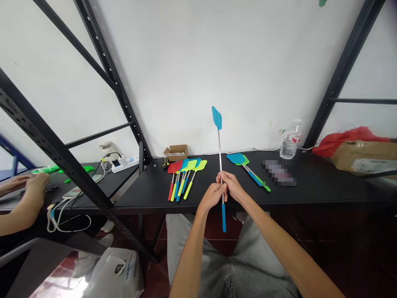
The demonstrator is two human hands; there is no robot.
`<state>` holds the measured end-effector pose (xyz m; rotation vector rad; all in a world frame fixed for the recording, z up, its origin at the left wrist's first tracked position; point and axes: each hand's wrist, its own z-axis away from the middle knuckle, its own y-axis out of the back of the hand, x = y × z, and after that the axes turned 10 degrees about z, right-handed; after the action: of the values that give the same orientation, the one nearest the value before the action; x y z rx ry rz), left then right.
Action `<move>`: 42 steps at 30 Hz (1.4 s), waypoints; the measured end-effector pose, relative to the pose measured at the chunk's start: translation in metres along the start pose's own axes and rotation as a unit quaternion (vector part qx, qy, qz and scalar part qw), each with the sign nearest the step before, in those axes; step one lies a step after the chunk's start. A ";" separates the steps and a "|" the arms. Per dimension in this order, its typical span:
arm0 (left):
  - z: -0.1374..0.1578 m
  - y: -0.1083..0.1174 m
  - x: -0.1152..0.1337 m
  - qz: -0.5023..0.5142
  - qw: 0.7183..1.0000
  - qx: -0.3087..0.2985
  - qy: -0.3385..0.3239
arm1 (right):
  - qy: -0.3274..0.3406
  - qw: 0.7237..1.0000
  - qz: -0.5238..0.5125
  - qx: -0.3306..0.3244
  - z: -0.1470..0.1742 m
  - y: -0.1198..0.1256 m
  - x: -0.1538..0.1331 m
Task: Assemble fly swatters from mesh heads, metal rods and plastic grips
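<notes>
Both hands grip the metal rod of a blue fly swatter (220, 153), which stands nearly upright in front of me over the table's front edge. My left hand (214, 194) is closed on the rod just above the blue handle. Slightly higher, and touching it, my right hand (232, 185) is closed round the same rod. To the left lies a fanned row of fly swatters (185, 178) in red, blue and yellow-green. On the right a blue fly swatter (236, 158) overlaps a green fly swatter (265, 184).
A small open cardboard box (176, 152) sits behind the row. At right are a blurred patch (280, 172), a water bottle (290, 140), a red bag (350, 138) and a carton (366, 157). Metal posts (119, 95) flank the table. Another person's hands (31, 184) work at far left.
</notes>
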<state>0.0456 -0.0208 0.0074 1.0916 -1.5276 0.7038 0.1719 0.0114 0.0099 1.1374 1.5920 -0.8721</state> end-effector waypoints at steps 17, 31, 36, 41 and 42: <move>-0.003 -0.002 0.008 0.032 0.999 -0.005 0.007 | 0.003 0.989 -0.133 0.058 -0.038 0.028 -0.034; 0.003 -0.004 0.008 0.000 1.000 0.013 -0.013 | 0.055 0.978 -0.179 0.092 -0.084 0.026 -0.098; 0.002 -0.003 0.004 0.000 1.000 0.018 -0.015 | 0.049 0.981 -0.169 0.081 -0.064 0.014 -0.080; 0.000 -0.001 0.000 0.011 0.999 0.031 -0.013 | 0.028 0.983 -0.170 0.069 -0.042 -0.005 -0.057; -0.001 0.000 -0.001 0.013 0.999 0.034 -0.010 | 0.029 0.983 -0.167 0.069 -0.037 -0.009 -0.050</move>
<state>0.0463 -0.0201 0.0065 1.1346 -1.5476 0.7686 0.1575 0.0292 0.0685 1.0114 1.8255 -1.1944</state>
